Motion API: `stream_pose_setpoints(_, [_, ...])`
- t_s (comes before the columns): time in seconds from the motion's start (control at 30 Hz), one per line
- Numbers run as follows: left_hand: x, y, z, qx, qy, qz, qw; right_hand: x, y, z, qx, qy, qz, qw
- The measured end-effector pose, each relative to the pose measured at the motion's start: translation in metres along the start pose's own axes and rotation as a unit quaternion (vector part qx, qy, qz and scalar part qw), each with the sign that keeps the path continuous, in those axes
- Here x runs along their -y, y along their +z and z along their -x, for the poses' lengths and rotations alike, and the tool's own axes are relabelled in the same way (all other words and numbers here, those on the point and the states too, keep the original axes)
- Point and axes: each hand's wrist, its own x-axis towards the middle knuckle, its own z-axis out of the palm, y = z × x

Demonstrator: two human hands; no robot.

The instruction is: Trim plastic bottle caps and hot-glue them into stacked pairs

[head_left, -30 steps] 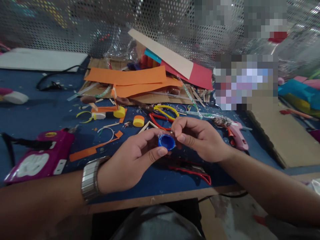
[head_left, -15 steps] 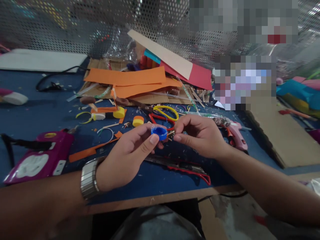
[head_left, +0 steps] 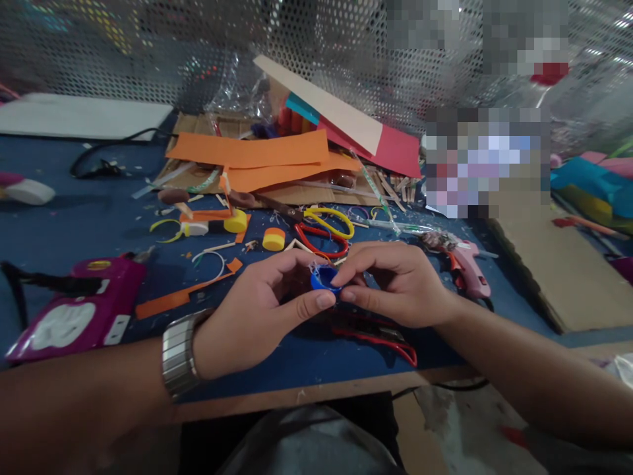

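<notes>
A small blue bottle cap [head_left: 320, 282], hollow side up with thin clear strands at its rim, is held over the bench. My left hand [head_left: 257, 307] grips it from the left, thumb in front and fingers partly hidden behind. From the other side my right hand [head_left: 403, 284] pinches the cap's right rim, with the index fingertip at the inside and the thumb outside. Just behind the hands lie scissors [head_left: 330, 223] with yellow and red handles and a yellow-and-orange cap [head_left: 273, 239]. Below the hands is a red-handled cutter [head_left: 380, 335], partly covered.
A pink glue gun [head_left: 469, 269] lies to the right, beside a cardboard sheet [head_left: 568, 284]. At left stands a purple device [head_left: 84, 310] with a black cord. Orange paper strips [head_left: 252, 148] and sticks are piled behind. A small yellow-wheeled model [head_left: 208, 224] sits left of the scissors.
My right hand has moved left and taken hold of the cap's rim; before, it was apart from it. My left hand has shifted the cap slightly right and down.
</notes>
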Motion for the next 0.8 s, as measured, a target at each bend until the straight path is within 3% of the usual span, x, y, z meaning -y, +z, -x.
stream_pose_setpoints(0.07, [-0.001,0.000,0.000,-0.022,0.013,-0.004,1.000,0.001,0.000,0.001,-0.031,0.022,-0.007,0.999])
stream_pose_setpoints(0.13, [-0.001,-0.001,0.000,-0.053,0.029,-0.004,0.998,0.001,-0.002,0.001,-0.017,0.026,0.025,0.999])
stream_pose_setpoints(0.3, [-0.001,-0.001,-0.001,-0.094,0.054,0.028,0.994,0.002,-0.006,0.000,0.193,0.005,0.158,0.968])
stream_pose_setpoints(0.5, [0.004,-0.001,-0.004,-0.112,0.079,0.042,0.990,0.009,-0.003,-0.001,0.289,0.079,0.200,0.933])
stream_pose_setpoints(0.63, [0.008,-0.003,-0.004,-0.123,0.080,0.068,0.987,0.009,-0.004,-0.001,0.267,0.075,0.179,0.944])
stream_pose_setpoints(0.8, [0.012,-0.005,-0.003,-0.146,0.087,0.088,0.981,0.000,-0.012,-0.001,0.146,0.050,0.114,0.981])
